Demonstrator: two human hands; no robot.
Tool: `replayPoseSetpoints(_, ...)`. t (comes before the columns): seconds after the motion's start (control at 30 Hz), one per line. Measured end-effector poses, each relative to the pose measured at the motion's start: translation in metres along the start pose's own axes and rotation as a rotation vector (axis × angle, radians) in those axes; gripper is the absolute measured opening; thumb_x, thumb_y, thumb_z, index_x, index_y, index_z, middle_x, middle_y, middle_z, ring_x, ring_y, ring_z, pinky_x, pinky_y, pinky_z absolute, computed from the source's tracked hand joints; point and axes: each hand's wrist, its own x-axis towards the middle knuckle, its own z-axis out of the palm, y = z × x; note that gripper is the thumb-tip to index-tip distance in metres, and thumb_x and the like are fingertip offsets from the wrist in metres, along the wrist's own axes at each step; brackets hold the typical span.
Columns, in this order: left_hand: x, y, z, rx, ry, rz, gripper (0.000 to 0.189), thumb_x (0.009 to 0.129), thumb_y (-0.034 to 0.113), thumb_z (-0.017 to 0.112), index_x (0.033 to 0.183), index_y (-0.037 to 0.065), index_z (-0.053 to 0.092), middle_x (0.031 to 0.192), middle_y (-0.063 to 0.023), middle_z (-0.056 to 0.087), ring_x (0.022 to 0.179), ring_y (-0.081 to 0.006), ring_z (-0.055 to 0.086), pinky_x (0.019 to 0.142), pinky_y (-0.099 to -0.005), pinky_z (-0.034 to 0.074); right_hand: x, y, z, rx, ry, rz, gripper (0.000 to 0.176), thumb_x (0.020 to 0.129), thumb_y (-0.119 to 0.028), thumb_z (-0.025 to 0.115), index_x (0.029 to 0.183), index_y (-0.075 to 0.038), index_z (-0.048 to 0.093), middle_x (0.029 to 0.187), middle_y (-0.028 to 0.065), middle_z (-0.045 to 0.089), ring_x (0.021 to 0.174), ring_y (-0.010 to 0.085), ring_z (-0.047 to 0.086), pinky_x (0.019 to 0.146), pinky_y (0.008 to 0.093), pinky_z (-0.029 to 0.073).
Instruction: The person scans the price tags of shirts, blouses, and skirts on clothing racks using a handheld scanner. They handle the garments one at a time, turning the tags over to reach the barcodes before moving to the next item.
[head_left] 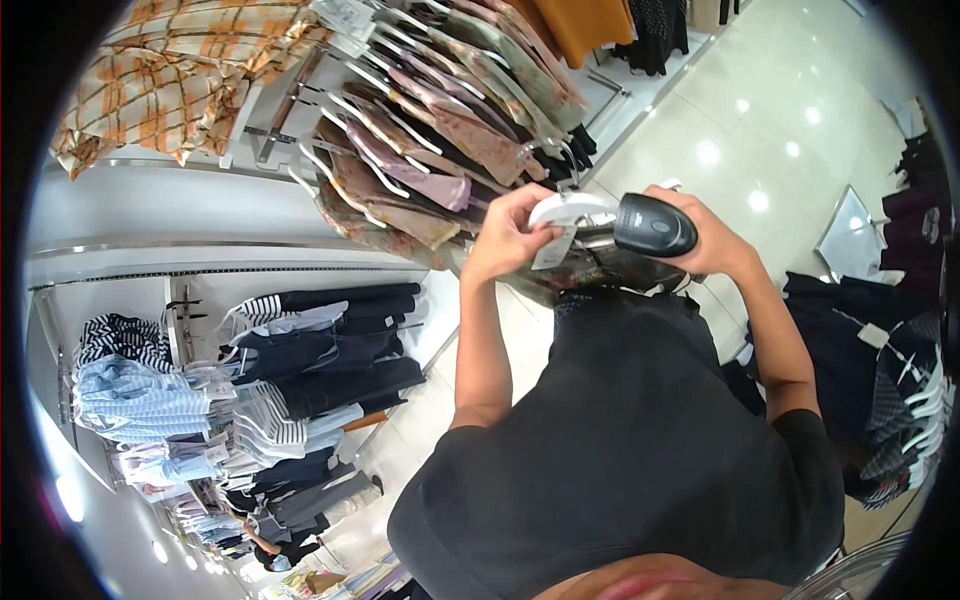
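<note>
My left hand is closed on a white hanger, and its thumb and fingers pinch a white tag beside it. My right hand wraps round a black handheld barcode scanner, whose head points left at the tag, a short gap away. Below both hands hangs a dark patterned garment, partly hidden by the scanner and my black shirt. Whether my right fingers also touch that garment is hidden.
A rail of floral garments on white hangers stands just beyond my left hand. Navy and striped clothes hang along the left wall. Dark garments hang close on my right. Another person stands far down the aisle. Tiled floor shows ahead.
</note>
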Motion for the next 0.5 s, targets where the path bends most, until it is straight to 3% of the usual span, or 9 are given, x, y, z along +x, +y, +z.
replayPoseSetpoints(0.13,-0.009,0.001,0.017,0.007,0.080,-0.010,0.030,0.076,-0.012,0.069,0.103,-0.001,0.061,0.083,0.0037,0.058,0.075,-0.0030,0.049,0.066,-0.0195,0.041,-0.020,-0.019,0.015,-0.053,0.132,-0.095,0.044,0.069,-0.006,0.075,0.108,0.003,0.060,0.110,0.0155,0.060,0.101,0.0340,0.058,0.092,0.0382,0.046)
replayPoseSetpoints(0.2,-0.014,0.003,0.017,-0.014,0.092,0.022,0.031,0.076,-0.012,0.069,0.103,-0.002,0.061,0.086,0.0029,0.059,0.075,-0.0030,0.049,0.067,-0.0197,0.041,-0.031,-0.035,0.020,-0.317,0.236,-0.324,0.046,0.067,-0.008,0.075,0.109,0.003,0.060,0.114,0.0158,0.059,0.107,0.0359,0.056,0.095,0.0407,0.045)
replayPoseSetpoints(0.27,-0.021,0.010,0.020,-0.044,0.138,0.006,0.033,0.075,-0.013,0.069,0.105,-0.003,0.060,0.086,0.0036,0.057,0.070,-0.0019,0.044,0.066,-0.0183,0.040,-0.056,-0.021,0.048,-0.229,0.192,-0.279,0.046,0.068,-0.008,0.076,0.110,0.004,0.061,0.119,0.0170,0.058,0.111,0.0369,0.055,0.096,0.0414,0.044)
replayPoseSetpoints(0.33,-0.027,0.016,0.020,-0.052,0.140,0.015,0.034,0.076,-0.013,0.068,0.107,-0.003,0.060,0.087,0.0039,0.058,0.071,-0.0013,0.044,0.065,-0.0175,0.039,-0.077,-0.025,0.085,-0.054,0.345,-0.095,0.040,0.069,-0.008,0.075,0.105,0.004,0.062,0.110,0.0190,0.063,0.103,0.0358,0.060,0.090,0.0392,0.047)
replayPoseSetpoints(0.4,-0.031,0.016,0.016,-0.061,0.134,0.034,0.034,0.076,-0.013,0.068,0.107,-0.003,0.060,0.088,0.0038,0.058,0.071,-0.0011,0.044,0.065,-0.0172,0.039,-0.068,-0.042,0.108,0.045,0.218,0.127,0.034,0.070,-0.009,0.076,0.098,0.004,0.063,0.095,0.0191,0.066,0.087,0.0344,0.064,0.079,0.0373,0.050)
replayPoseSetpoints(0.43,-0.033,0.015,0.012,-0.064,0.132,0.040,0.034,0.077,-0.013,0.068,0.108,-0.003,0.060,0.088,0.0038,0.058,0.071,-0.0009,0.043,0.065,-0.0168,0.038,-0.062,-0.034,0.124,0.085,0.235,0.086,0.034,0.067,-0.010,0.078,0.094,0.003,0.063,0.081,0.0185,0.066,0.075,0.0337,0.065,0.071,0.0375,0.051)
replayPoseSetpoints(0.5,-0.035,0.008,0.004,-0.099,0.105,0.047,0.033,0.077,-0.012,0.068,0.107,-0.003,0.060,0.088,0.0038,0.058,0.071,-0.0006,0.043,0.064,-0.0166,0.038,-0.055,-0.021,0.138,-0.061,0.104,0.136,0.037,0.064,-0.010,0.078,0.096,0.002,0.063,0.085,0.0190,0.066,0.080,0.0346,0.066,0.073,0.0396,0.051)
